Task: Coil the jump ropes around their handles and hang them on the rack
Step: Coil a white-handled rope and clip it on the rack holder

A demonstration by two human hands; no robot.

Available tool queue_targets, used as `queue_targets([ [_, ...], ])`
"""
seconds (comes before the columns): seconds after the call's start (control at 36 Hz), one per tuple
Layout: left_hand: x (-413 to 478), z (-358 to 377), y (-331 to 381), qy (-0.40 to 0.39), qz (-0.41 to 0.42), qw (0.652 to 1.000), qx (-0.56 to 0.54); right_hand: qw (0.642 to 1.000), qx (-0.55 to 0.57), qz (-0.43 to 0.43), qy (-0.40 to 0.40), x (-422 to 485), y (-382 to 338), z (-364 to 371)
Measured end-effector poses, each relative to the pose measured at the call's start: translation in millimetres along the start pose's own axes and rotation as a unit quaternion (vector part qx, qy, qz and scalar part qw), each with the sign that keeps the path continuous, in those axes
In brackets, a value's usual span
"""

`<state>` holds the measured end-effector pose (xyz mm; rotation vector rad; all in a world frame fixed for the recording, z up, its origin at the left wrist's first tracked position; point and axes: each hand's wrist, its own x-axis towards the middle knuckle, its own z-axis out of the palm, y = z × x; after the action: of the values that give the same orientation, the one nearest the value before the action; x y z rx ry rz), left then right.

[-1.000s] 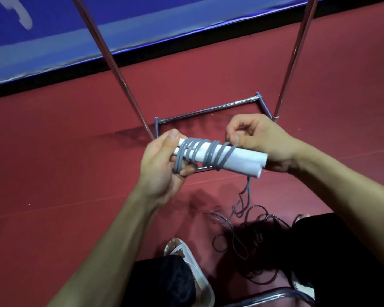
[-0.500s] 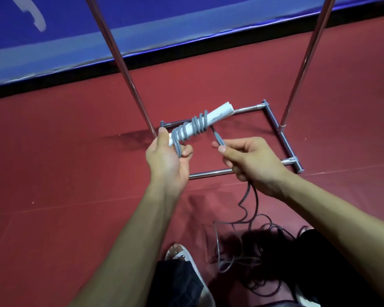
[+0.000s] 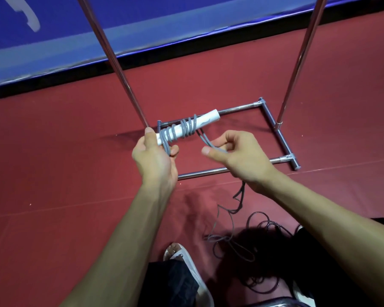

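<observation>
Jump-rope handles (image 3: 208, 118), half wrapped in grey cord (image 3: 203, 138), sit over the rack base (image 3: 283, 140), gripped by your left hand (image 3: 153, 158). Your right hand (image 3: 237, 156) pinches the cord's 2 strands: pull taut and lay each turn snug.

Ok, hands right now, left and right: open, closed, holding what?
Left hand: grips the white handles at their lower end.
Right hand: pinches the grey rope just off the handles.

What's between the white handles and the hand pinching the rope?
In the head view, only two short strands of grey rope, running from the white handles down to the right hand, which pinches them.
</observation>
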<state>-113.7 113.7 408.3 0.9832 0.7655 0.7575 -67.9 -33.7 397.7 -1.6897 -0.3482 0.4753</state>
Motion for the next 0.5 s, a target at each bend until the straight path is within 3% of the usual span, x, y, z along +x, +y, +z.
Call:
queue_targets([
  [0.08, 1, 1, -3, 0.002, 0.067, 0.996, 0.054, 0.99, -0.137, -0.032, 0.022, 1, 3, 1],
  [0.19, -1, -2, -6, -0.012, 0.156, 0.976, 0.154, 0.977, -0.204, -0.041, 0.038, 1, 1, -3],
  [0.25, -1, -7, -6, -0.034, 0.231, 0.943, 0.236, 0.967, -0.25, -0.044, 0.025, -2, -1, -2],
  [0.36, -9, -18, -6, -0.122, 0.37, 0.84, 0.379, 0.962, -0.274, -0.019, -0.013, -4, -5, -8],
  [0.5, -7, -27, -5, -0.143, 0.401, 0.801, 0.42, 0.972, -0.228, 0.019, -0.044, 0, -6, -20],
])
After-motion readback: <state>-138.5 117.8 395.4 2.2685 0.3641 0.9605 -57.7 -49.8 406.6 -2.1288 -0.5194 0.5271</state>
